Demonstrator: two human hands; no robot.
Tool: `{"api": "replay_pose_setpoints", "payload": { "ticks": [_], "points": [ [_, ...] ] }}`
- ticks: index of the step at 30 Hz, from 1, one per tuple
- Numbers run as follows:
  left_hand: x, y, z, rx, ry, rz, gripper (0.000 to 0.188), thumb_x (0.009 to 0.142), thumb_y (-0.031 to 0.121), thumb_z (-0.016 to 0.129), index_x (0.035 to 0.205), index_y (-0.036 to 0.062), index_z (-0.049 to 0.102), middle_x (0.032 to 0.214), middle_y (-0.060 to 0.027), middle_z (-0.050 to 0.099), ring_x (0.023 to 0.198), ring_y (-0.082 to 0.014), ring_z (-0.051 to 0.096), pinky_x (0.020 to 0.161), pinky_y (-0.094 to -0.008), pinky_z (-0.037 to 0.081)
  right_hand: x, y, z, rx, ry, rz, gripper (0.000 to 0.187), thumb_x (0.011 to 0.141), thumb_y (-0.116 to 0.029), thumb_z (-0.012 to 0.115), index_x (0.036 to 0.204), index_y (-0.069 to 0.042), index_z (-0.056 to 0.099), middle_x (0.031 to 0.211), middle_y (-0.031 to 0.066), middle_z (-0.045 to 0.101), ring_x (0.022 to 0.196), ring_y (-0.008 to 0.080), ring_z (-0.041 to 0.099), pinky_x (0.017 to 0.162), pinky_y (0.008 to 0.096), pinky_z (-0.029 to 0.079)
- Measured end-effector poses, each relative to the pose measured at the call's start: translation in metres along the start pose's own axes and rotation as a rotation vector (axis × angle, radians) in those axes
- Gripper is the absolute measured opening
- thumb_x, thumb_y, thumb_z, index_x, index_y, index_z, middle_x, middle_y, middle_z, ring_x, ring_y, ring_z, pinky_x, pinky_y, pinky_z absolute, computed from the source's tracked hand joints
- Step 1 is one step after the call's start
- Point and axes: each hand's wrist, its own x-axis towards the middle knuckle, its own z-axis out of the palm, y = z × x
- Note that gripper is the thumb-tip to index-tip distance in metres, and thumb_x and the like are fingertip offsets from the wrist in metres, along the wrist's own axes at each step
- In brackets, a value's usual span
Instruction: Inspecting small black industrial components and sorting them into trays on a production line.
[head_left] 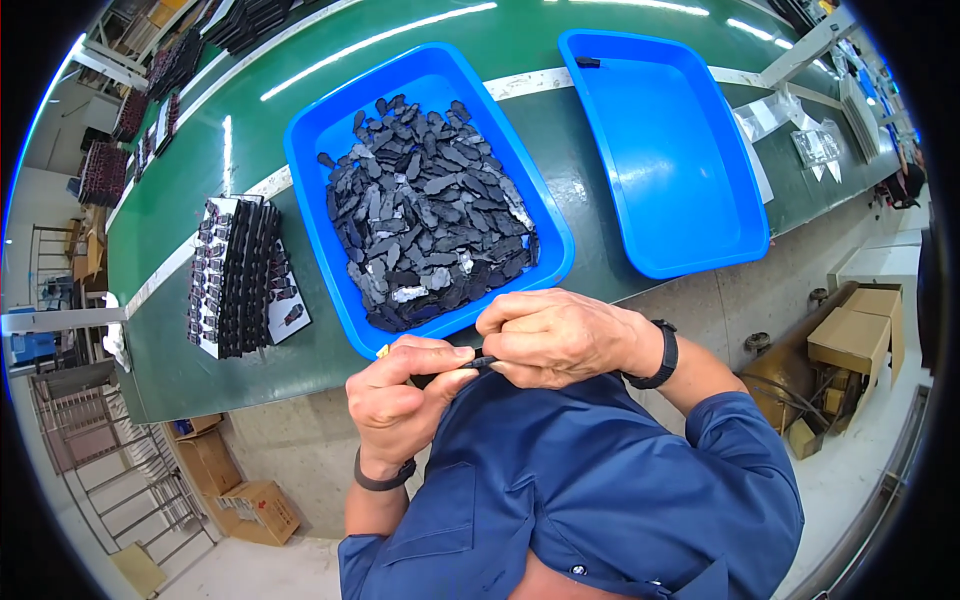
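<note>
Close to my chest, just in front of the table edge, my two hands meet over a small, dark, flat piece [481,361]. My left hand [405,390] pinches one end of it between thumb and forefinger. The fingers of my right hand [575,340] are closed on its other end and hide part of it. Beyond my hands, a blue tray [310,190] holds a heap of similar black, flat, elongated pieces [430,210]. To its right is a second blue tray [680,160] with one small black piece [588,63] in its far left corner.
On the green table [160,370], left of the full tray, stands a stack of black ribbed racks [245,275] with small parts. Cardboard boxes stand on the floor at lower left [258,510] and at right [855,330]. A metal post [815,48] rises at the far right.
</note>
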Motion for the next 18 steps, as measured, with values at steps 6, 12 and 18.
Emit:
{"api": "replay_pose_setpoints", "payload": {
  "ticks": [6, 12, 18],
  "points": [
    [-0.001, 0.006, 0.005, -0.103, 0.064, -0.221, 0.022, 0.072, -0.015, 0.085, 0.076, -0.0008, 0.068, 0.093, -0.0158, 0.076, 0.084, -0.0254, 0.073, 0.074, -0.0344, 0.059, -0.001, 0.001, -0.001, 0.005, 0.037, -0.005, 0.012, 0.083, 0.003, 0.072, 0.09, 0.001, 0.063, 0.091, 0.0132, 0.063, 0.088, 0.0303, 0.066, 0.069, 0.0397, 0.056],
    [-0.003, -0.001, 0.003, -0.181, 0.085, -0.258, 0.033, 0.076, -0.016, 0.082, 0.067, 0.0004, 0.054, 0.098, -0.0166, 0.073, 0.089, -0.0264, 0.072, 0.077, -0.0364, 0.06, -0.002, 0.001, 0.001, -0.031, 0.057, 0.012, 0.013, 0.083, 0.001, 0.073, 0.092, 0.001, 0.064, 0.092, 0.0137, 0.063, 0.088, 0.0308, 0.066, 0.069, 0.0399, 0.056],
    [0.003, -0.003, 0.005, -0.192, 0.026, -0.115, 0.033, 0.078, -0.017, 0.08, 0.067, 0.0001, 0.053, 0.099, -0.0181, 0.073, 0.093, -0.0291, 0.071, 0.077, -0.0379, 0.061, -0.002, 0.001, 0.001, -0.007, 0.067, 0.025, 0.012, 0.084, 0.0, 0.071, 0.085, 0.0, 0.059, 0.084, 0.0125, 0.06, 0.087, 0.0306, 0.065, 0.069, 0.0401, 0.054]
  ]
}}
